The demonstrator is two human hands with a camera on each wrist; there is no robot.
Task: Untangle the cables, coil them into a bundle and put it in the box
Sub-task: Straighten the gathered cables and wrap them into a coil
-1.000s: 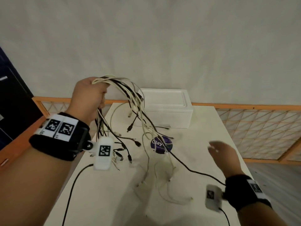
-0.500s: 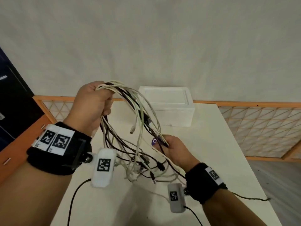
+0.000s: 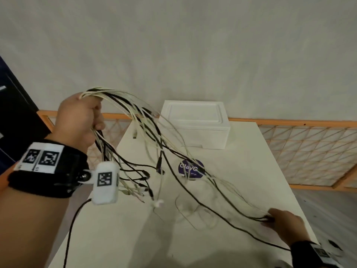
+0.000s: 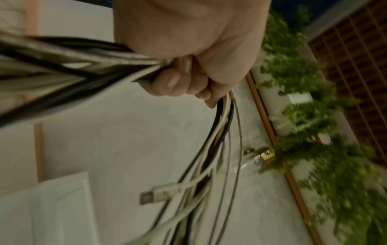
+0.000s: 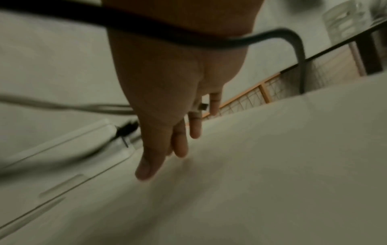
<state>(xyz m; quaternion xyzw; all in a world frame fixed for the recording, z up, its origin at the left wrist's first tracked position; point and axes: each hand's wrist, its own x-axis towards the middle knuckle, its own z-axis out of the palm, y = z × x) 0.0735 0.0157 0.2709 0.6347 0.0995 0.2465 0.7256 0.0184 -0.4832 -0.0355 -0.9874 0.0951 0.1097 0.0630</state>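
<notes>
1. The left hand [image 3: 77, 120] is raised above the counter's left edge, fist curled tight round the gathered middle of the cables [image 3: 146, 136]; in the left-wrist view the fingers [image 4: 169, 81] wrap the black and white strands, and loose plug ends dangle below it.
2. From that fist the strands fan down and rightward over the counter [image 3: 241, 171]; several white loops lie slack on the surface near its middle, crossing a round purple sticker [image 3: 190, 169].
3. The right hand [image 3: 284, 223], low near the counter's right edge, seems to pinch a few dark strands drawn out taut. The right-wrist view shows straight fingers [image 5: 180, 144], so the grip itself I cannot tell.
4. To do this step well, I judge: keep the left fist firm as anchor, draw one strand at a time, and ease off where plugs snag.
5. The white foam box [image 3: 195, 126] sits at the counter's far edge, lid on, so its contents are hidden; no cable is in it.
</notes>
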